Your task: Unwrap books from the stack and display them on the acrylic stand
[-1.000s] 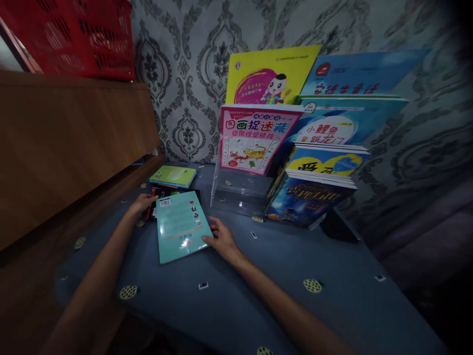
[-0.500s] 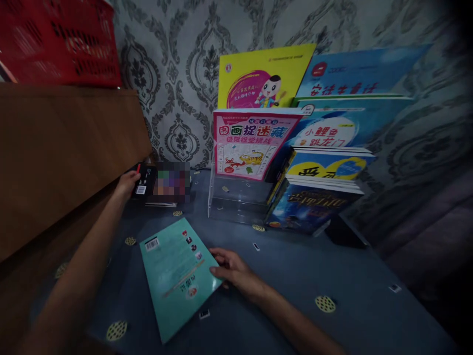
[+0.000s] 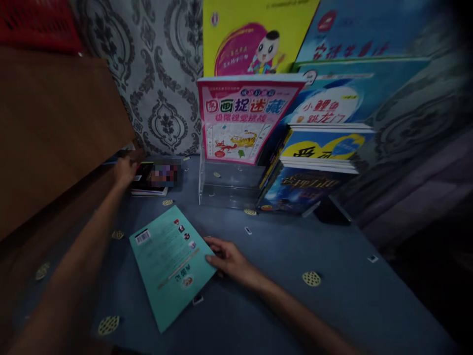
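Observation:
My right hand point(image 3: 231, 261) is closed on the right edge of a teal book point(image 3: 172, 276), thumb on top and fingers at its side. The book's back cover faces up, with a barcode and small pictures. At the far left, my left hand point(image 3: 125, 170) is at the left end of a small stack of dark-covered books point(image 3: 150, 191). Its fingers are blurred and partly hidden, so its grip is unclear. The top cover of that stack is partly pixelated.
A clear tiered display stand point(image 3: 231, 185) holds several books, among them a pink one point(image 3: 246, 118), a yellow one point(image 3: 258, 29) and a dark blue one point(image 3: 303, 190). A wooden cabinet point(image 3: 59, 133) overhangs the left side, with a red basket point(image 3: 40, 22) on it.
The view has shifted, bringing the stand closer. The black book my left hand gripped by its left edge now lies on the stack. My right hand still holds the teal book.

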### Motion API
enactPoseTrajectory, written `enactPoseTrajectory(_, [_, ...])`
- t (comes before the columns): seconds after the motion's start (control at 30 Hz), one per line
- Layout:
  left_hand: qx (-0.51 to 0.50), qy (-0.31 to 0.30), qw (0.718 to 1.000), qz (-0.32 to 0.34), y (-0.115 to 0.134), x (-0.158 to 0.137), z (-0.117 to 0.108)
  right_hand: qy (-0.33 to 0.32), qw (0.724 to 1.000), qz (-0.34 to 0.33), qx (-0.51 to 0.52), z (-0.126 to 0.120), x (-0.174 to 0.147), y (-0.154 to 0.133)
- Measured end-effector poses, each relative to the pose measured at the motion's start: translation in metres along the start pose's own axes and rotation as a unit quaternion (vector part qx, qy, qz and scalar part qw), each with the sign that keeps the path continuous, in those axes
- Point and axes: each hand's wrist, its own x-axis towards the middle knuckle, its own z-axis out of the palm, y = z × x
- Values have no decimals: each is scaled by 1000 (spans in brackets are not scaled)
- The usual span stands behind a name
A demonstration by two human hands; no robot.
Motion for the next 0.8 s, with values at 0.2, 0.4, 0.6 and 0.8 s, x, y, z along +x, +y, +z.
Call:
enactPoseTrajectory(0.2, [-50, -132, 973, 182, 34, -125, 29, 33, 999, 13, -40, -11, -1, -1])
enactPoseTrajectory(0.4, [19, -137, 969, 206, 64, -197, 38, 108, 989, 1, -105, -30, -4, -2])
enactPoseTrajectory(0.6, [-6, -191, 917, 351, 113, -234, 40, 124, 982, -25, -143, -25, -8, 0])
enactPoseTrajectory(0.8, [18, -215, 935, 280, 98, -216, 39, 128, 979, -28, -155, -23, -10, 0])
